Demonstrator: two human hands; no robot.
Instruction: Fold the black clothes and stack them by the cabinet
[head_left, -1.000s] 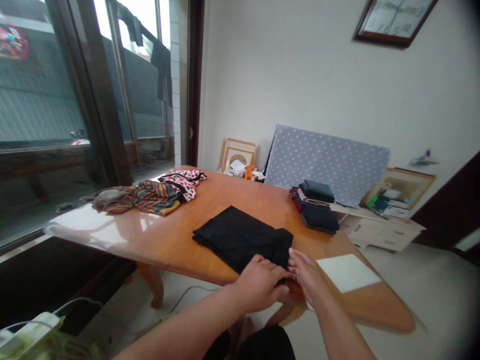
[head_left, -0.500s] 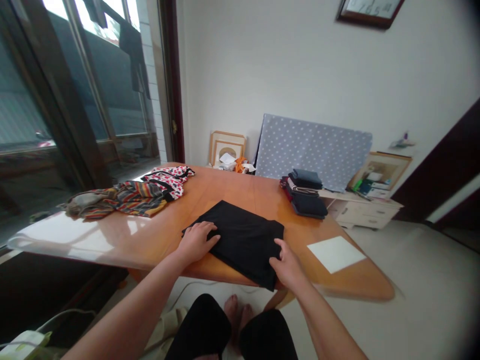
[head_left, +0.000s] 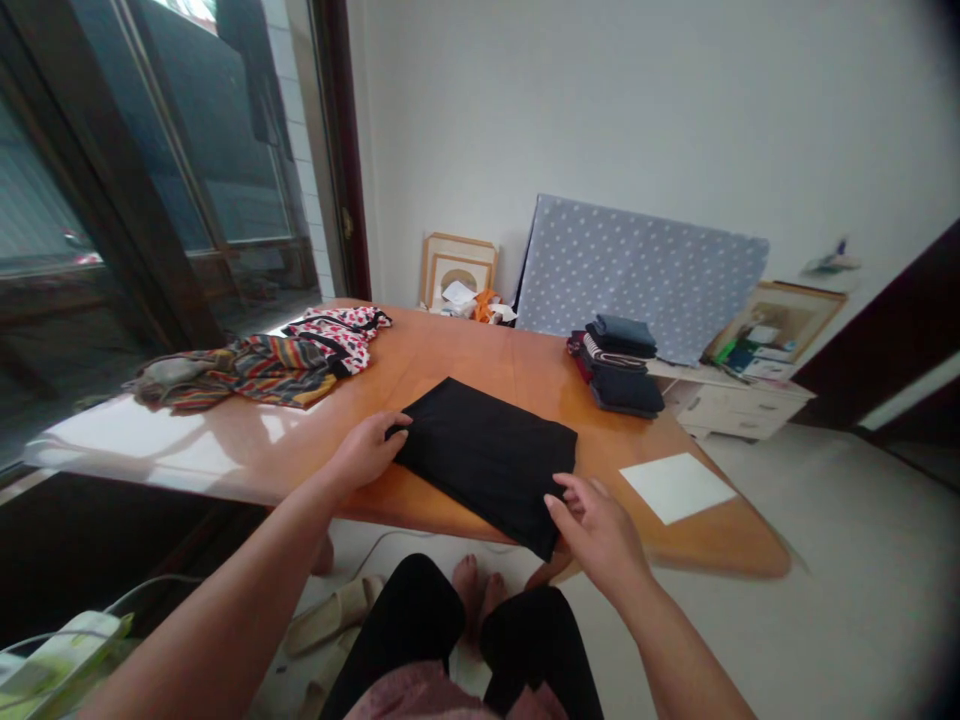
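A folded black garment (head_left: 480,450) lies flat near the front edge of the wooden table, its front right corner hanging slightly over. At its left edge my left hand (head_left: 367,450) has thumb and fingers closed about a bit of the cloth. My right hand (head_left: 600,520) hovers at the right edge with thumb and forefinger apart, the fingertips over or touching the fabric. What kind of garment it is does not show.
A stack of folded clothes (head_left: 619,365) stands at the table's back right, a white sheet (head_left: 677,487) nearer the right end. Striped clothing (head_left: 277,370) and a red-and-white patterned garment (head_left: 349,330) lie loosely at the left. Behind stands a dotted grey cloth (head_left: 637,270).
My left hand has slid left from the top of the black garment to its left edge. My right hand has shifted slightly right, its fingers loosened. The cloth looks smoother.
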